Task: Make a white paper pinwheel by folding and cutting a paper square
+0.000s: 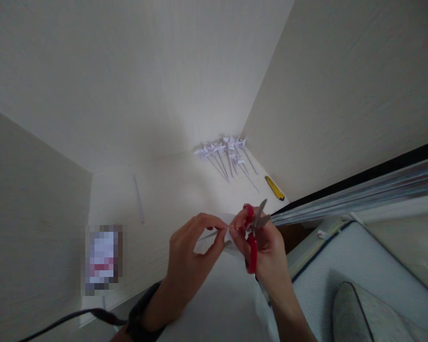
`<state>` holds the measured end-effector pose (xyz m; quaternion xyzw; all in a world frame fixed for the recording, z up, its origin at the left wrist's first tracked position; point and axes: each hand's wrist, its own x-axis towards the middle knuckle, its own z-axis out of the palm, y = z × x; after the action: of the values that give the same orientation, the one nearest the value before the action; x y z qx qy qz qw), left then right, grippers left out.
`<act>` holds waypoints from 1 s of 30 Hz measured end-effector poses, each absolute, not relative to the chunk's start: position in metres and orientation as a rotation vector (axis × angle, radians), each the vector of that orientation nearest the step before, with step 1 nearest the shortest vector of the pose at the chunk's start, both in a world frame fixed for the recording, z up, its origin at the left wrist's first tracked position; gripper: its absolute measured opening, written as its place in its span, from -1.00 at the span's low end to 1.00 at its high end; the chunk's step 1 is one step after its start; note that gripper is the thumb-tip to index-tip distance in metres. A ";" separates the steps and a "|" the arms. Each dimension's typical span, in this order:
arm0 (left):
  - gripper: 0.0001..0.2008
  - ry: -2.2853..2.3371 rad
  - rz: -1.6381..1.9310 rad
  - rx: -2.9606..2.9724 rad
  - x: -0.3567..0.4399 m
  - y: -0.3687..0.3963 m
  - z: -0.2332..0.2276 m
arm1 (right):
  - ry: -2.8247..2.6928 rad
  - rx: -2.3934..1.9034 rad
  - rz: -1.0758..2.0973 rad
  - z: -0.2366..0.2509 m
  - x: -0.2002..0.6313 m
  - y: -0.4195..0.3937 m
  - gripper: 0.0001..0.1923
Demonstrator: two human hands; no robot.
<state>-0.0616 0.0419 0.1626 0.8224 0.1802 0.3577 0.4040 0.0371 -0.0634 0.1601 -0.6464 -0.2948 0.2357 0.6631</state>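
My right hand [272,251] holds red-handled scissors [253,254], their blades apart and pointing up and to the right. Its thumb and forefinger also pinch close to the fingertips of my left hand [189,254]. Between both pinches is something very thin, too small to name. A narrow pale strip [207,235] shows under the left fingers. Beyond my hands, several white paper pinwheels [230,142] on thin sticks lie in the back right corner of the white surface [171,190].
A yellow cutter knife [274,188] lies near the right edge. On the left are a thin white paper stick [139,199] and a pixelated object [103,259]. White walls [146,85] enclose the surface. A black cable [67,316] runs at lower left; a cushioned bed [371,266] stands right.
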 end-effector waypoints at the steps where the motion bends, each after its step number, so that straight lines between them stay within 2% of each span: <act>1: -0.86 0.474 0.850 2.014 -0.063 0.044 0.163 | -0.668 -1.404 0.582 0.161 0.040 -0.064 -0.79; 7: -0.90 0.448 0.551 1.539 -0.068 0.056 0.162 | -0.572 -1.199 0.765 0.157 0.057 -0.067 -0.78; 11: -0.92 0.405 0.406 1.310 -0.064 0.056 0.159 | -0.562 -1.135 0.880 0.153 0.058 -0.067 -0.71; 30: -0.79 0.352 0.346 1.205 -0.059 0.051 0.156 | -0.541 -1.073 1.011 0.156 0.055 -0.062 -0.63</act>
<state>-0.0592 0.0505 0.1562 0.5610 0.1636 0.1609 0.7954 0.0545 -0.0624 0.1562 -0.4829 -0.2435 0.4553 0.7073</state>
